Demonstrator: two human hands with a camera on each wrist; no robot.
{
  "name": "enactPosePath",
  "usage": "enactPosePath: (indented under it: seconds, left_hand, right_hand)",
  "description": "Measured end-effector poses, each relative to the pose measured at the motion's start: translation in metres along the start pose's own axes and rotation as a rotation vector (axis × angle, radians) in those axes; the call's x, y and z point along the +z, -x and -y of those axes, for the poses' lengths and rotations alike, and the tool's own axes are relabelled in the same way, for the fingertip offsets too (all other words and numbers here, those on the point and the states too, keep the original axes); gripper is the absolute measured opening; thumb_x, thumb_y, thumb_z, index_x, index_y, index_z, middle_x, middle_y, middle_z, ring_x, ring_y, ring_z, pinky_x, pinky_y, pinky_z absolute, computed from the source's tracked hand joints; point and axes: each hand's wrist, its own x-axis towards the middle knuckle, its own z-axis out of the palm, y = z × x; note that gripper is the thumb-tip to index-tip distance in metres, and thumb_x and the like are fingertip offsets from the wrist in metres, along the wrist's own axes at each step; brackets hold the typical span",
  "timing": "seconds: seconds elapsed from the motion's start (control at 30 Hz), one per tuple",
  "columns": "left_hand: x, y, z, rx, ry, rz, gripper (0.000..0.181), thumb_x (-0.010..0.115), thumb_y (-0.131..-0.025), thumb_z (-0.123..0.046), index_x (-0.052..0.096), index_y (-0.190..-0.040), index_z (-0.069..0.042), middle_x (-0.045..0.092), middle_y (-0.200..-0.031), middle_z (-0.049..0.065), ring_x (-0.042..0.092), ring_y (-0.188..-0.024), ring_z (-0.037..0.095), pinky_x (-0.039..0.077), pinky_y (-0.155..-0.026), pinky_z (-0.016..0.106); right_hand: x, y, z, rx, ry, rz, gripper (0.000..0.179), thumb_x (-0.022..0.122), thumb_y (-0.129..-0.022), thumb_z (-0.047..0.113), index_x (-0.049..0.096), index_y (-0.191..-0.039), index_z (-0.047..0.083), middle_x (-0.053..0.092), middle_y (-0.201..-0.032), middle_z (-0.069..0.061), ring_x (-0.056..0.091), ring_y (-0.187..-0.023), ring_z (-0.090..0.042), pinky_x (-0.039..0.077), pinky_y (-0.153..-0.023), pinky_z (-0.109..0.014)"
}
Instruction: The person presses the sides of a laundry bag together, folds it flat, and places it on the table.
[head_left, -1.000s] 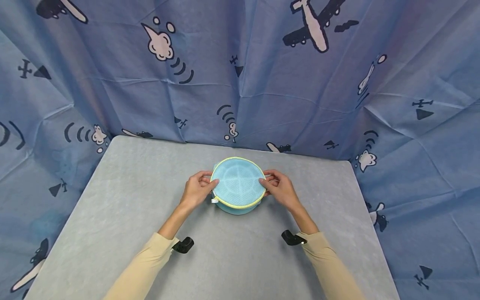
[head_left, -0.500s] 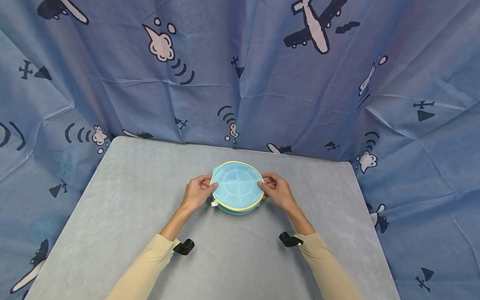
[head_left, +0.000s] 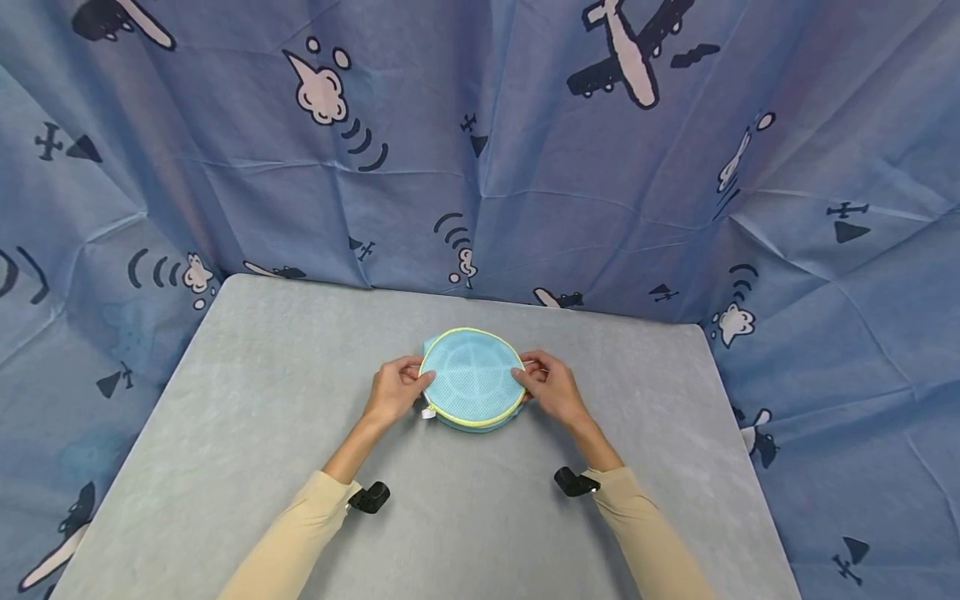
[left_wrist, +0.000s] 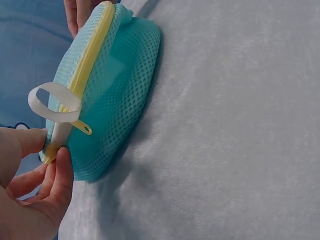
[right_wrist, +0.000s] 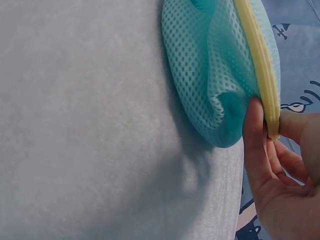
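Observation:
A round turquoise mesh laundry bag (head_left: 474, 379) with a yellow zipper rim rests on the table, its top held up by both hands. At its left edge my left hand (head_left: 393, 389) pinches the rim between thumb and fingers. My right hand (head_left: 553, 387) pinches the opposite side of the rim. In the left wrist view a white loop (left_wrist: 60, 102) and a yellow zipper pull (left_wrist: 82, 126) sit close to the left fingertips; the zipper appears closed there. The right wrist view shows the mesh side (right_wrist: 200, 65) sagging in folds below the yellow zipper band (right_wrist: 260, 60).
A grey cloth-covered table (head_left: 465, 533) lies under the bag. Blue curtains (head_left: 405, 125) printed with airplanes hang behind it and at both sides. A small black camera (head_left: 370, 497) is worn on the left wrist and another black camera (head_left: 576, 482) on the right.
Both hands have lowered the bag's top slightly toward the table and nearer the person, so less of its lower part shows. The right hand has shifted a little left. Both grips stay the same.

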Motion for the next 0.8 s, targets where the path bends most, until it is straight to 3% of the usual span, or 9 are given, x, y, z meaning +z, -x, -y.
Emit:
enactPosePath:
  seconds: [0.2,0.57,0.8]
  left_hand:
    - [0.002,0.000,0.006,-0.006,-0.016,0.005,0.038,0.077,-0.093,-0.014,0.068,-0.124,0.007,0.066,-0.088,0.009,0.064,-0.076,0.015,0.050,-0.063,0.022]
    - [0.006,-0.001,0.015,-0.007,-0.039,0.009,0.036,0.077,-0.094,-0.014,0.069,-0.122,0.007,0.066,-0.085,0.008,0.066,-0.075,0.014,0.052,-0.062,0.023]
    - [0.007,-0.001,0.017,-0.008,-0.052,0.007,0.035,0.076,-0.094,-0.014,0.068,-0.122,0.007,0.065,-0.083,0.007,0.065,-0.072,0.013,0.051,-0.062,0.023]
  right_hand:
    - [0.005,0.000,-0.004,-0.004,0.066,-0.013,0.029,0.073,-0.097,0.008,0.065,-0.122,-0.003,0.064,-0.093,-0.014,0.062,-0.068,-0.018,0.060,-0.063,-0.048]
    - [0.010,-0.001,-0.012,-0.076,0.166,-0.033,0.026,0.075,-0.095,0.006,0.068,-0.117,-0.005,0.066,-0.087,-0.011,0.060,-0.065,-0.014,0.054,-0.055,-0.025]
    - [0.012,-0.002,-0.014,-0.082,0.187,-0.038,0.025,0.074,-0.095,0.005,0.068,-0.117,-0.005,0.066,-0.087,-0.012,0.060,-0.067,-0.015,0.052,-0.055,-0.023]
